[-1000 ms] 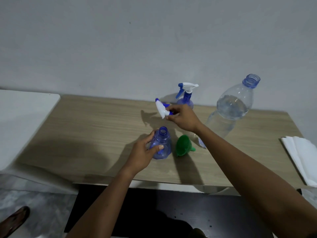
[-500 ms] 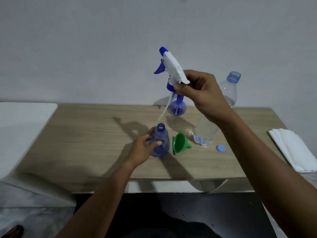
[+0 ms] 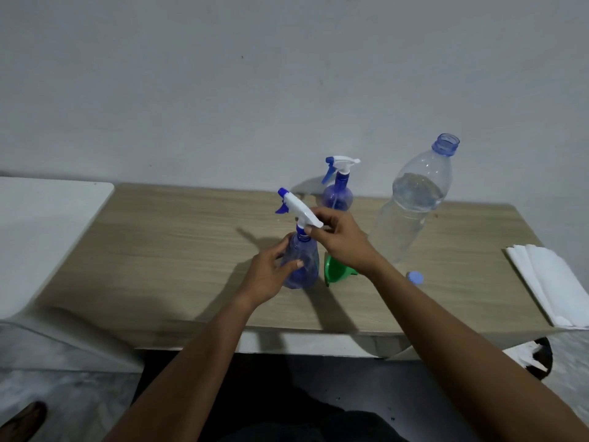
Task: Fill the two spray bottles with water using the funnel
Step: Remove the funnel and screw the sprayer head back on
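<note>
The left hand (image 3: 271,275) grips the near spray bottle (image 3: 302,263) on the table (image 3: 178,250) while the right hand (image 3: 341,240) pinches its trigger head (image 3: 298,208) at the neck, the green funnel (image 3: 334,269) lying unused beside it, so filling seems hardly begun.

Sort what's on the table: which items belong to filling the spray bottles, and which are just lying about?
Part of the job:
near spray bottle, steadied by left hand
trigger head, in right hand
far spray bottle
green funnel
water bottle
blue cap

Lying about:
white paper towels
</note>
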`<state>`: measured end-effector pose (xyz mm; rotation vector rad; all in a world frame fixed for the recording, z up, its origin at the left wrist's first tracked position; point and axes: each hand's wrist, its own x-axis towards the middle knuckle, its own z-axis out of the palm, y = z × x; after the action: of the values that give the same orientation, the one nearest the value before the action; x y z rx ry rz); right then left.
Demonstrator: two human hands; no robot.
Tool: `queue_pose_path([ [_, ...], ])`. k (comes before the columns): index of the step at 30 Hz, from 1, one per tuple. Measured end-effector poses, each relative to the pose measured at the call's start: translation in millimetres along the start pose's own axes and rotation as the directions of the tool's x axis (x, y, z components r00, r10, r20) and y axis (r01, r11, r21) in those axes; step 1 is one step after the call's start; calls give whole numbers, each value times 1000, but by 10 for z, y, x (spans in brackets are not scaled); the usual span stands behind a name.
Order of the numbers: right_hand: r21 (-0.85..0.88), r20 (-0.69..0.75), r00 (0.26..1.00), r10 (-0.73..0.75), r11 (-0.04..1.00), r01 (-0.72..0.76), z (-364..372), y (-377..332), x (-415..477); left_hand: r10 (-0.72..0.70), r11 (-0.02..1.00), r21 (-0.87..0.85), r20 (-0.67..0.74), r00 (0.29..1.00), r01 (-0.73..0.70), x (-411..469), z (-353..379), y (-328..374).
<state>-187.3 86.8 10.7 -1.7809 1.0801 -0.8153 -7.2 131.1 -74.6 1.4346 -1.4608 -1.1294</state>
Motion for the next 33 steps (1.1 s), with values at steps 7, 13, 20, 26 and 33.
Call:
queue_pose_path([
  [7,95,58,998,20,995,-25,47,23,-3,-8,1000,-6,-1,1000,8,28,17,-13],
  [13,-37,-21,1000,-17,999,16,117,98,48,-8,1000,21,-25,1000,8,39,19,-48],
  [20,-9,-95,995,-17,1000,16,69,127,67,13,1000,16,-12,1000,-13,39,26,-28],
  [26,-102,-73,997,-39,994,32,27,163,15,28,1000,0,0,1000,-28,27,21,11],
  [33,-260,-7,1000,-26,965,23,-8,129,35,7,999,-31,-10,1000,-8,12,28,35],
])
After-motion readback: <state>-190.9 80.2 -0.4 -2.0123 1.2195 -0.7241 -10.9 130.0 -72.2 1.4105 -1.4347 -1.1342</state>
